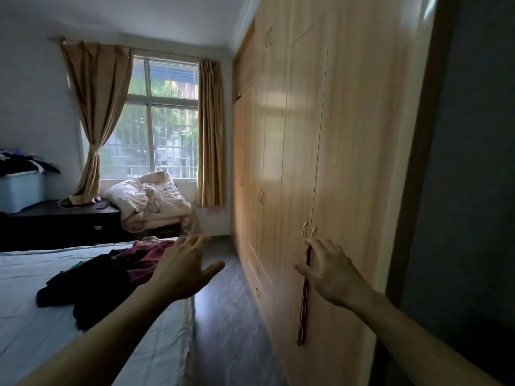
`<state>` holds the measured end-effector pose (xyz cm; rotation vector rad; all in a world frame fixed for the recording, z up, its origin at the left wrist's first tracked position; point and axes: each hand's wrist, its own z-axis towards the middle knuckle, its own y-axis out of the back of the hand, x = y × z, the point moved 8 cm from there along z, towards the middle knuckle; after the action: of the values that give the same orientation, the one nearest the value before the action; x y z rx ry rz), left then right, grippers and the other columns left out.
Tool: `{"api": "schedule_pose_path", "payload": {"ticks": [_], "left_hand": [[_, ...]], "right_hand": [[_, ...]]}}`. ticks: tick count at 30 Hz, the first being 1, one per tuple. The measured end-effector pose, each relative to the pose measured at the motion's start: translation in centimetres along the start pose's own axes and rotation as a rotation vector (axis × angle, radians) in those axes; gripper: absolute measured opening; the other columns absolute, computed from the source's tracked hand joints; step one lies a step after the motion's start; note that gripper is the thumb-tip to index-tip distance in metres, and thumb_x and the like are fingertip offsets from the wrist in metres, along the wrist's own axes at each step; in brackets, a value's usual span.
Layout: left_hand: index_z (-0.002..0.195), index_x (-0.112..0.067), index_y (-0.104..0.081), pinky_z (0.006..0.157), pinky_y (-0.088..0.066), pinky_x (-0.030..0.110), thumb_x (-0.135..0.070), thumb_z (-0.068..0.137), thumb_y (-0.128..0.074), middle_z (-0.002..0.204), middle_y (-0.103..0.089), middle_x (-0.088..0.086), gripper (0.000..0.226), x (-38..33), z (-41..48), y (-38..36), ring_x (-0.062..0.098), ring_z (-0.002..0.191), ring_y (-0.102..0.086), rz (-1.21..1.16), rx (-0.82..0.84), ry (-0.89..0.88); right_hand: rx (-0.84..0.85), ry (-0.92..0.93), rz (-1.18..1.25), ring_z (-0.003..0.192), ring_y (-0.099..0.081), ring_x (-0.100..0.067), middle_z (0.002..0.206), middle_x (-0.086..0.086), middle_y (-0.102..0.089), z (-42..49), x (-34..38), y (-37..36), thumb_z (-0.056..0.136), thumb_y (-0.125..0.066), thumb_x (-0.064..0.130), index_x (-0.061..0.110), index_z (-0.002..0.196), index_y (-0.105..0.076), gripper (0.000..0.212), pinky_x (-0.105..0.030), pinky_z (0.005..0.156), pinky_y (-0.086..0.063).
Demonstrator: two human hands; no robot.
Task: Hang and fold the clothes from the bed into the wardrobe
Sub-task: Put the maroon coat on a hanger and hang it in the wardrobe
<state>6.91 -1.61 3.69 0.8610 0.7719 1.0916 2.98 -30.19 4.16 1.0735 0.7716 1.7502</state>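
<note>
A heap of dark, maroon and green clothes [111, 270] lies on the bed [36, 324], near its right edge. The tall light-wood wardrobe [348, 135] runs along the right wall with all doors closed. My right hand [327, 270] reaches to the nearest pair of brass door handles [308, 229], its fingertips just below them and touching a dark red tassel [303, 310] that hangs down the door. My left hand [185, 267] is stretched out over the bed's edge beside the clothes, fingers spread, holding nothing.
A strip of dark floor [223, 302] runs between bed and wardrobe. At the far end a rumpled cream duvet [152, 199] sits under the curtained window [164, 121]. A black dresser [61, 221] at left carries a blue storage box [21, 190] topped with clothes.
</note>
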Motion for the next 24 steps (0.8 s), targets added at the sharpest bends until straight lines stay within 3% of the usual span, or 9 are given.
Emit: {"api": "schedule_pose_path", "payload": {"ticks": [4,10,15,20,24], "left_hand": [[0.140,-0.026,-0.048,0.100,-0.041,0.037,-0.082,0.071,-0.026,0.144,-0.050,-0.002,0.091,-0.6,5.2,-2.9,0.023,0.127,-0.046,0.026,-0.001,0.027],[0.139,-0.027,-0.048,0.102,-0.042,0.038,-0.071,0.085,-0.050,0.143,-0.051,-0.002,0.071,0.2,12.1,-6.6,0.022,0.129,-0.046,0.051,-0.014,0.061],[0.137,-0.028,-0.052,0.102,-0.043,0.039,-0.078,0.077,-0.037,0.141,-0.053,-0.001,0.079,2.1,17.3,-9.0,0.024,0.127,-0.047,0.053,0.000,0.071],[0.141,-0.027,-0.048,0.104,-0.042,0.038,-0.066,0.085,-0.055,0.145,-0.049,-0.002,0.068,5.5,22.8,-12.3,0.022,0.130,-0.044,0.042,-0.026,0.094],[0.140,-0.029,-0.047,0.102,-0.043,0.039,-0.076,0.079,-0.041,0.144,-0.049,-0.003,0.077,10.0,27.6,-14.8,0.022,0.129,-0.044,0.004,-0.019,0.120]], "right_hand": [[0.065,0.015,0.028,0.139,-0.033,-0.018,0.155,0.003,-0.031,5.3,-3.6,-2.2,0.092,-0.045,0.064,0.027,0.150,-0.028,0.071,-0.037,0.109,-0.036],[0.095,0.051,0.028,0.144,-0.027,-0.019,0.159,0.002,-0.026,13.2,-6.5,-4.3,0.094,-0.047,0.059,0.027,0.152,-0.027,0.069,-0.035,0.112,-0.029],[0.099,0.064,0.042,0.142,-0.030,-0.019,0.157,0.002,-0.031,19.2,-7.8,-7.4,0.094,-0.047,0.061,0.026,0.151,-0.029,0.070,-0.036,0.113,-0.029],[0.111,0.068,0.000,0.140,-0.033,-0.019,0.156,0.003,-0.032,25.7,-8.1,-11.4,0.093,-0.047,0.062,0.027,0.151,-0.030,0.070,-0.037,0.112,-0.031],[0.116,0.085,-0.037,0.140,-0.033,-0.019,0.157,0.004,-0.030,32.5,-6.6,-15.2,0.093,-0.045,0.064,0.026,0.151,-0.029,0.071,-0.038,0.112,-0.033]]}}
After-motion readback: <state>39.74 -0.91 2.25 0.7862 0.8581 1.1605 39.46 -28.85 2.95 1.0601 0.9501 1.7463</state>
